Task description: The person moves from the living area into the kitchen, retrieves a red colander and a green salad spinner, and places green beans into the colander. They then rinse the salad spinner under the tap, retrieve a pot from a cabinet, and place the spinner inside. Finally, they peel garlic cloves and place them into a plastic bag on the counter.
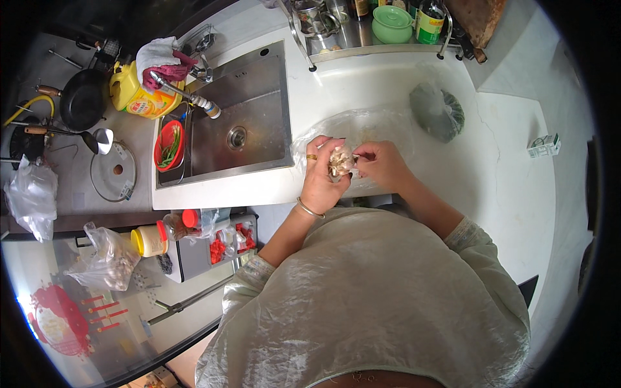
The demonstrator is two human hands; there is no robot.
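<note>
Between the fingers and thumb of my left hand [323, 177] is a garlic bulb [341, 161], its root end facing left. My right hand [383, 164] pinches at the bulb's right side with thumb and forefinger; whether it grips a bit of skin or the stem is too small to tell. Both hands are above a thin clear plastic bag [388, 123] spread flat on the white countertop [446, 194]. A gold ring and a bangle are on my left hand and wrist.
Left of my hands is a steel sink [257, 106] with a red basket [169, 145] of green vegetables. A tied bag of dark greens [437, 112] lies at back right. Behind stands a metal rack [368, 50] with a green lidded pot [392, 25]. A small carton [544, 146] sits far right.
</note>
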